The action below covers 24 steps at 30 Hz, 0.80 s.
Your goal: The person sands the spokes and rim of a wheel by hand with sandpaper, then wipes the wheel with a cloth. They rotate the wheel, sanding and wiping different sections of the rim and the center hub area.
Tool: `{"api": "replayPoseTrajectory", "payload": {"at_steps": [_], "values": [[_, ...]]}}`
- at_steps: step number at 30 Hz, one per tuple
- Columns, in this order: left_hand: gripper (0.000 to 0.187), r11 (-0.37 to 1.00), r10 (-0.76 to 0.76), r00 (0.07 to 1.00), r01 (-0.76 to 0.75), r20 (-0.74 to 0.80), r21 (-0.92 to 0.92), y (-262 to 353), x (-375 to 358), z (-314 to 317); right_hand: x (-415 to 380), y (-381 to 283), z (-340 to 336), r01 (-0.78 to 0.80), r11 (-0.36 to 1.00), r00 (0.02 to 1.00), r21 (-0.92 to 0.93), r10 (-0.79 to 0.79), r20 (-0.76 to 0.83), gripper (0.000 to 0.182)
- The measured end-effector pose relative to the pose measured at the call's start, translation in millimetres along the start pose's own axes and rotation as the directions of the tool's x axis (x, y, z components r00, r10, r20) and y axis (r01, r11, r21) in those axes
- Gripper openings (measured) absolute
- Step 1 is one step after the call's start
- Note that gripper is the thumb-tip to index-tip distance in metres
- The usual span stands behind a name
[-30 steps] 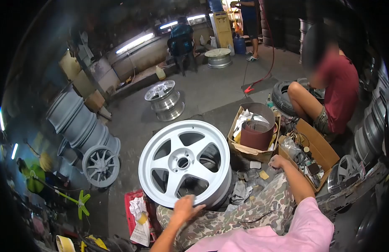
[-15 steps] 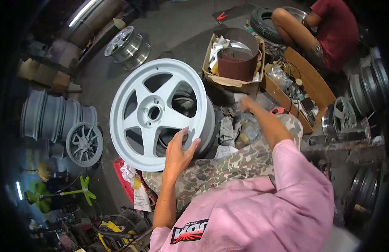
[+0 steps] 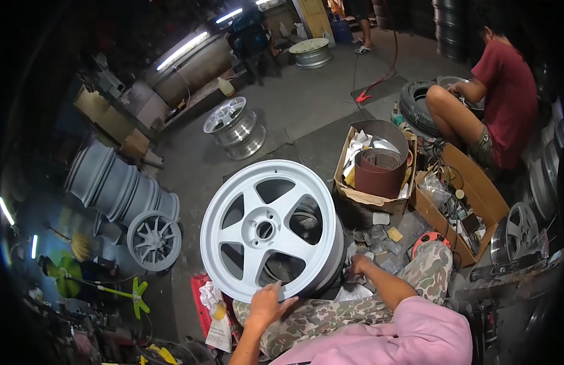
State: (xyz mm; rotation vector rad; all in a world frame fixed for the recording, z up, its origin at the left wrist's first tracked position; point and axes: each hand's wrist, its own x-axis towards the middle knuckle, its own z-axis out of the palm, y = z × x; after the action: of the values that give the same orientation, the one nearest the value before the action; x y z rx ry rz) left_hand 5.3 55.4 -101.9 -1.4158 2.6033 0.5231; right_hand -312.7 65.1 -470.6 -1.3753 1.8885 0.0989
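Observation:
A pale grey five-spoke alloy wheel [image 3: 248, 234] stands tilted in front of my lap, its face turned up toward me. My left hand [image 3: 268, 307] is at the wheel's near edge, fingers over the rim lip and thumb lower on its outer side. Right of the wheel, my right hand [image 3: 358, 265] reaches down with bent fingers to a crumpled grey rag [image 3: 351, 277]; the fingertips are partly hidden there. Small sheets and scraps, one of them a yellow piece [image 3: 394, 233], lie just beyond that hand.
A cardboard box [image 3: 370, 198] holds rolled brown sandpaper [image 3: 379, 173]. Beside it, a longer box [image 3: 492, 201] contains cables and bottles. Stacked wheels [image 3: 114, 179] stand left, with two polished wheels [image 3: 236, 131] farther off. A person in a dark red shirt [image 3: 510, 91] sits at right by a tyre [image 3: 416, 103].
My view has tilted up, showing more floor beyond. My left hand has come down onto the rim's edge. My right hand has dropped from near the box to the rag beside the wheel.

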Motion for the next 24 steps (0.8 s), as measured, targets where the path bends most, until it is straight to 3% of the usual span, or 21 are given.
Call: {"api": "replayPoseTrajectory", "payload": {"at_steps": [3,4,6,8,9,11,15,17,18,20,21,23,24], "values": [[0.077,0.999,0.037,0.999,-0.037,-0.038,-0.005,-6,-5,1,0,-15,-21,0.171,0.974,0.985,-0.148,-0.166,0.044,0.065],[0.076,0.999,0.044,0.997,-0.044,-0.058,0.0,-2,-5,2,-21,-35,-39,0.228,0.943,0.973,-0.244,-0.212,0.091,0.046],[0.072,0.994,0.074,0.99,-0.083,-0.124,-0.076,3,-3,10,-74,-71,-67,0.22,0.97,0.967,-0.106,-0.202,0.154,0.053],[0.067,0.984,0.022,0.997,-0.033,-0.069,-0.174,25,-1,3,-107,-97,-66,0.239,0.971,0.904,0.025,-0.232,0.359,0.054],[0.063,0.976,0.031,0.994,-0.053,-0.105,-0.213,38,1,0,-105,-96,-41,0.326,0.94,0.885,0.105,-0.342,0.315,0.057],[0.054,0.929,0.147,0.962,-0.215,-0.231,-0.301,51,7,3,-162,-117,-62,0.308,0.929,0.871,0.208,-0.363,0.332,0.064],[0.051,0.916,0.183,0.941,-0.268,-0.284,-0.299,65,0,1,-102,-85,42,0.313,0.925,0.858,0.217,-0.373,0.353,0.057],[0.05,0.911,0.182,0.94,-0.271,-0.287,-0.31,64,-6,-3,-65,-52,86,0.415,0.91,0.905,-0.019,-0.411,0.107,0.054],[0.048,0.918,0.146,0.96,-0.221,-0.238,-0.328,61,-10,-10,-69,-47,79,0.416,0.909,0.905,-0.026,-0.412,0.106,0.054],[0.044,0.937,0.101,0.974,-0.161,-0.202,-0.31,53,-16,-21,-71,-33,48,0.195,0.975,0.976,0.102,-0.204,0.083,0.05],[0.045,0.923,0.09,0.976,-0.156,-0.197,-0.353,45,-20,-21,24,27,152,0.163,0.975,0.983,0.153,-0.175,0.065,0.047],[0.044,0.896,0.135,0.946,-0.243,-0.293,-0.371,23,-18,-13,50,52,145,0.118,0.991,0.993,-0.065,-0.118,0.005,0.048],[0.042,0.895,0.094,0.955,-0.206,-0.283,-0.395,22,-18,-17,-8,5,85,0.024,0.99,0.989,-0.136,-0.043,-0.142,0.051]]}}
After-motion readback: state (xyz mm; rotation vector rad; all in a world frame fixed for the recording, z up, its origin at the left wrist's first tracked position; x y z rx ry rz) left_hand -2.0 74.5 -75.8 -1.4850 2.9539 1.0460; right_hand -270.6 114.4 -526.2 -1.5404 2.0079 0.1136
